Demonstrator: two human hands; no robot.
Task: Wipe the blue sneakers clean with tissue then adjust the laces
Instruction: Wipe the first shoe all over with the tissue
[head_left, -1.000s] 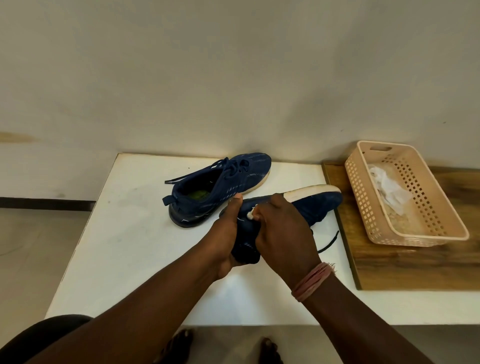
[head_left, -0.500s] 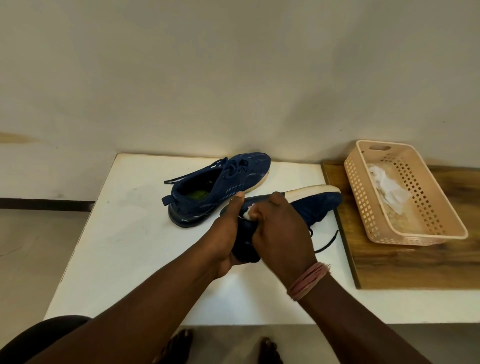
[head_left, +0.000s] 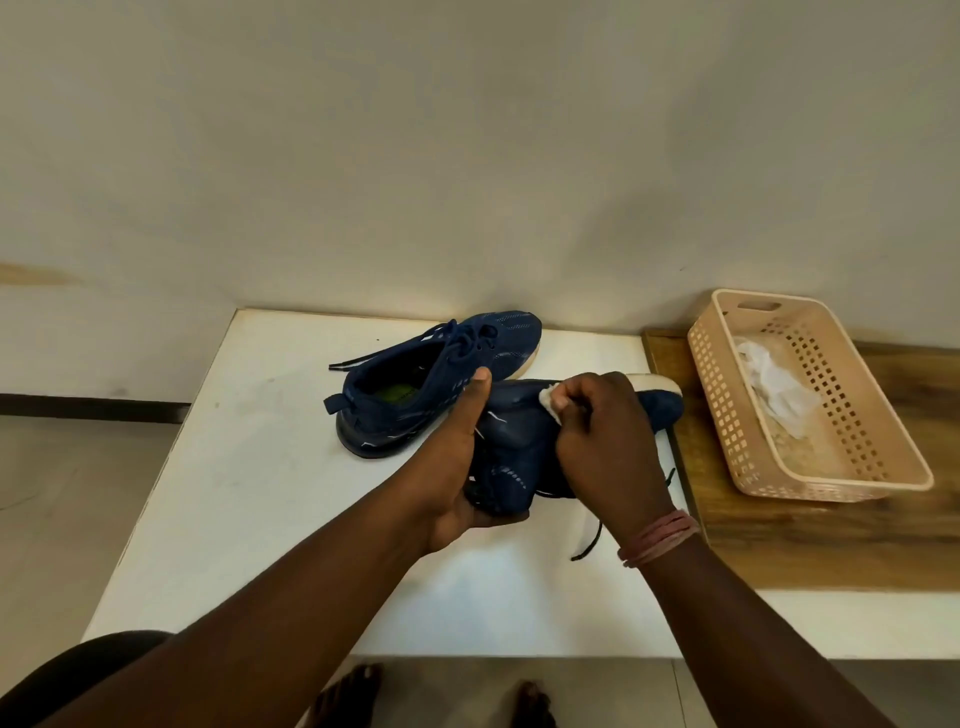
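Left hand grips the heel of the navy mesh sneaker, tipped on its side so the white sole faces away. Right hand pinches a white tissue wad against the upper — lace trailing below the wrist. Second sneaker sits upright just beyond the left thumb.

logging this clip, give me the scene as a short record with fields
left hand: left hand grips the heel of the held sneaker
right hand: right hand presses a tissue on its side
other sneaker: second sneaker upright on the white table, laces loose
basket: basket on the wooden board, crumpled tissues inside
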